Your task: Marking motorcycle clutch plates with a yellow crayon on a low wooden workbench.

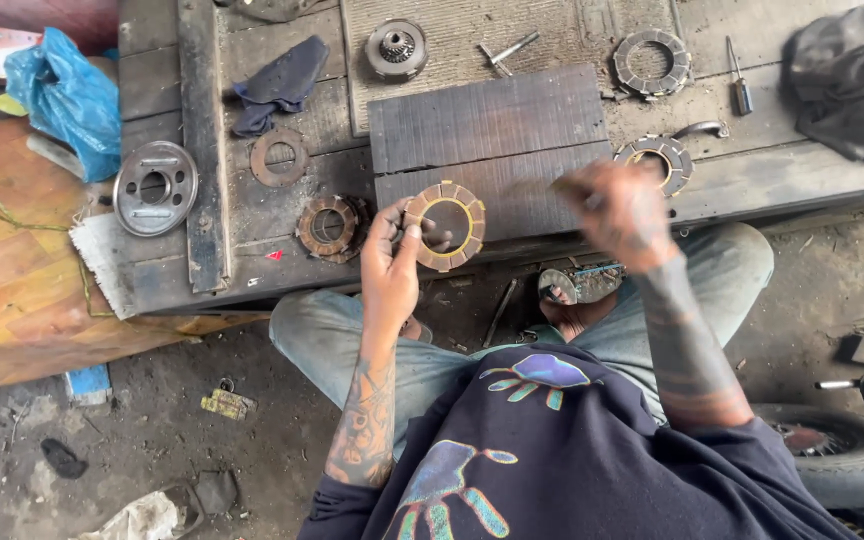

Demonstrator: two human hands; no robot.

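Left hand (389, 262) pinches a tan-orange ring disc (445, 226) with segmented pads and a yellowish inner edge. Just left of it, a rusty brown ring stack (328, 226). Further left, a silver-grey round plate (155, 187) and a bright blue plastic bag (67, 97). Right hand (620, 208) is blurred, smeared dark with grime. Above it, a grey-and-tan segmented ring (657, 160). Both forearms carry dark tattoo patterns. Under the hands, faded blue-grey jeans (322, 335) and a navy top (552, 450) with iridescent handprint motifs. Workbench planks (492, 120) are dark grey.
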